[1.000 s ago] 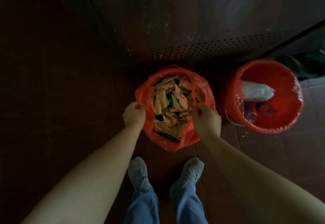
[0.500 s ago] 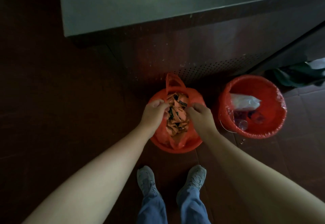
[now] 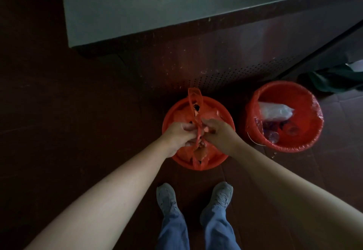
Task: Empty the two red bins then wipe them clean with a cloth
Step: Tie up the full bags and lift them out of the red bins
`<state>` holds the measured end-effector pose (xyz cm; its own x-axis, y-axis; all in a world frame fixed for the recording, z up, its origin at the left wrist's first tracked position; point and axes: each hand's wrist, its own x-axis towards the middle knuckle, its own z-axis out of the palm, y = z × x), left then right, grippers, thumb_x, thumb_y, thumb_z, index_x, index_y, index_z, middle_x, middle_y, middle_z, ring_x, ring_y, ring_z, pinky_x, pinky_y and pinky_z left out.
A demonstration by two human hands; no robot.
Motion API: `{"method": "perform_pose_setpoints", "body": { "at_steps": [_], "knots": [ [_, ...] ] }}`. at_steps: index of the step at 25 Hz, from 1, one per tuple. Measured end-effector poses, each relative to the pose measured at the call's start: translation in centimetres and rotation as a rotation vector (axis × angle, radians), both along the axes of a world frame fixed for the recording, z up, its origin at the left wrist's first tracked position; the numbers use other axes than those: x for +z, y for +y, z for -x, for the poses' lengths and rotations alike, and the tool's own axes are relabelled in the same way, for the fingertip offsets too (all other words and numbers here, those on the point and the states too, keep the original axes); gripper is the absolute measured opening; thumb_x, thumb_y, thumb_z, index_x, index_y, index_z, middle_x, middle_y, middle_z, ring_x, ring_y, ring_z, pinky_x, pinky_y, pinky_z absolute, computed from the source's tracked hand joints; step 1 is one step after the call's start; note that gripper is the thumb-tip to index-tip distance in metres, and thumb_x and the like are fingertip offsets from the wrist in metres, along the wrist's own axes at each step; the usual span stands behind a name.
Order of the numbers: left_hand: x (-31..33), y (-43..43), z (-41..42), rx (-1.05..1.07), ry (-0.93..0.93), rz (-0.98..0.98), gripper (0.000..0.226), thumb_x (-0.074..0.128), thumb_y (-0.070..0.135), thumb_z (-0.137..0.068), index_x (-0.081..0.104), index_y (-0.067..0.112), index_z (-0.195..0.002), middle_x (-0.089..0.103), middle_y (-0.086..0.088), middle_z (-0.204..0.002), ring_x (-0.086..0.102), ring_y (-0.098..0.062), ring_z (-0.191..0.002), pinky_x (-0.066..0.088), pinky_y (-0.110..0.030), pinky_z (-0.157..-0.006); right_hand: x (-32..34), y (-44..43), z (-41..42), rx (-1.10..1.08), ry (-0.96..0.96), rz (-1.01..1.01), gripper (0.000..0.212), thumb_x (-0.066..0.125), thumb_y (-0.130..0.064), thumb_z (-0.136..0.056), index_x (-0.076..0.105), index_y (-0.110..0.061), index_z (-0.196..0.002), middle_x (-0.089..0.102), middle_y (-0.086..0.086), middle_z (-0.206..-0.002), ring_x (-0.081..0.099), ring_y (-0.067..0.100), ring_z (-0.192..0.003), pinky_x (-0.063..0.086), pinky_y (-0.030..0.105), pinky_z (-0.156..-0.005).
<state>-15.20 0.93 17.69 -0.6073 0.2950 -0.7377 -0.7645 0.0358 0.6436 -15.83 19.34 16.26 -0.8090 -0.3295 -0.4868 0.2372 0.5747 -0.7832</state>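
Note:
Two red bins stand on the dark floor against a counter base. The near red bin [image 3: 170,116] holds a red plastic liner bag [image 3: 210,114] drawn together over its paper scraps. My left hand [image 3: 179,134] and my right hand [image 3: 218,133] meet above its middle, each gripping the gathered bag edges; one bag handle loop [image 3: 193,97] sticks up behind them. To the right stands the second red bin [image 3: 306,141], lined in red plastic, with a clear bag [image 3: 275,111] and clear plastic cups inside.
A grey counter [image 3: 176,4] with a perforated dark base panel [image 3: 235,73] rises right behind the bins. A dark green cloth or bag [image 3: 334,80] lies at the far right. My two grey shoes [image 3: 194,198] stand just in front of the near bin.
My hands have pulled the liner's edges from the bin's rim inward to the middle, closing the bag over the scraps. The view has drawn back and up, showing the counter top.

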Motion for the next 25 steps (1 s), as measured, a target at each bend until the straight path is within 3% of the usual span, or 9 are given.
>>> {"method": "perform_pose_setpoints", "body": {
  "at_steps": [2, 4, 7, 11, 14, 16, 19, 22, 25],
  "knots": [
    [-0.5, 0.3, 0.1, 0.001, -0.003, 0.007, 0.028, 0.075, 0.025, -0.087, 0.074, 0.006, -0.107, 0.075, -0.012, -0.091, 0.071, -0.017, -0.078, 0.055, -0.025, -0.073, -0.7, -0.3, 0.5, 0.077, 0.021, 0.051, 0.034, 0.067, -0.009, -0.089, 0.068, -0.024, -0.12, 0.069, -0.006, -0.105, 0.066, 0.01, -0.1, 0.053, 0.032, -0.089],
    [-0.9, 0.7, 0.3, 0.03, 0.027, 0.057, 0.018, 0.078, 0.024, -0.085, 0.076, 0.011, -0.098, 0.07, 0.001, -0.077, 0.063, -0.007, -0.066, 0.053, -0.021, -0.068, -1.2, -0.6, 0.9, 0.132, 0.006, 0.093, 0.04, 0.069, -0.007, -0.087, 0.066, -0.022, -0.124, 0.07, -0.006, -0.108, 0.067, 0.009, -0.101, 0.054, 0.03, -0.089],
    [-1.3, 0.6, 0.8, 0.013, 0.094, 0.171, 0.013, 0.081, 0.029, -0.082, 0.078, 0.017, -0.087, 0.074, 0.005, -0.075, 0.07, -0.008, -0.07, 0.053, -0.018, -0.067, -2.1, -1.2, 1.4, 0.108, -0.014, -0.013, 0.019, 0.071, -0.016, -0.083, 0.065, -0.02, -0.101, 0.069, -0.008, -0.094, 0.066, 0.009, -0.087, 0.057, 0.038, -0.079],
    [-2.0, -0.6, 2.1, -0.125, 0.241, 0.523, 0.018, 0.073, 0.029, -0.086, 0.072, 0.021, -0.07, 0.07, 0.005, -0.066, 0.066, -0.009, -0.065, 0.05, -0.026, -0.064, -2.8, -1.0, 1.9, 0.104, 0.089, -0.26, 0.015, 0.071, -0.035, -0.089, 0.06, -0.027, -0.084, 0.056, -0.015, -0.084, 0.056, 0.007, -0.076, 0.041, 0.026, -0.063],
    [-2.6, -1.8, 3.1, -0.219, 0.303, 0.773, 0.016, 0.068, 0.03, -0.084, 0.069, 0.02, -0.071, 0.069, 0.005, -0.072, 0.067, -0.014, -0.072, 0.052, -0.029, -0.067, -3.3, 0.4, 1.7, -0.043, 0.209, -0.349, 0.015, 0.065, -0.029, -0.092, 0.058, -0.024, -0.08, 0.054, -0.009, -0.084, 0.056, 0.016, -0.075, 0.039, 0.028, -0.059],
    [-3.4, -2.8, 3.4, -0.188, 0.246, 0.89, 0.017, 0.068, 0.033, -0.084, 0.066, 0.022, -0.072, 0.068, 0.003, -0.074, 0.067, -0.016, -0.072, 0.056, -0.031, -0.068, -3.9, 1.8, 1.3, -0.229, 0.179, -0.384, 0.017, 0.063, -0.025, -0.091, 0.057, -0.019, -0.077, 0.059, -0.003, -0.083, 0.058, 0.021, -0.074, 0.042, 0.03, -0.06],
    [-5.1, -3.6, 3.2, -0.162, 0.168, 0.988, 0.017, 0.069, 0.038, -0.083, 0.063, 0.025, -0.074, 0.067, 0.003, -0.077, 0.066, -0.018, -0.072, 0.059, -0.036, -0.067, -5.1, 3.4, 0.8, -0.541, 0.01, -0.414, 0.019, 0.059, -0.03, -0.092, 0.067, -0.016, -0.082, 0.067, 0.001, -0.076, 0.066, 0.024, -0.072, 0.049, 0.033, -0.06],
    [-7.3, -4.1, 2.6, -0.157, 0.129, 1.002, 0.014, 0.069, 0.042, -0.082, 0.065, 0.03, -0.089, 0.066, 0.008, -0.089, 0.065, -0.016, -0.082, 0.058, -0.036, -0.072, -7.0, 3.9, 0.3, -0.74, -0.064, -0.452, 0.018, 0.059, -0.034, -0.091, 0.064, -0.02, -0.1, 0.068, -0.001, -0.089, 0.066, 0.022, -0.081, 0.051, 0.035, -0.069],
    [-9.7, -5.2, 2.3, -0.142, 0.111, 1.011, 0.02, 0.07, 0.043, -0.082, 0.065, 0.031, -0.098, 0.066, 0.008, -0.092, 0.065, -0.014, -0.083, 0.058, -0.036, -0.073, -9.1, 5.1, -0.1, -0.556, -0.012, -0.581, 0.024, 0.061, -0.037, -0.091, 0.055, -0.025, -0.111, 0.063, -0.006, -0.094, 0.062, 0.019, -0.08, 0.048, 0.035, -0.066]
  ]
}}
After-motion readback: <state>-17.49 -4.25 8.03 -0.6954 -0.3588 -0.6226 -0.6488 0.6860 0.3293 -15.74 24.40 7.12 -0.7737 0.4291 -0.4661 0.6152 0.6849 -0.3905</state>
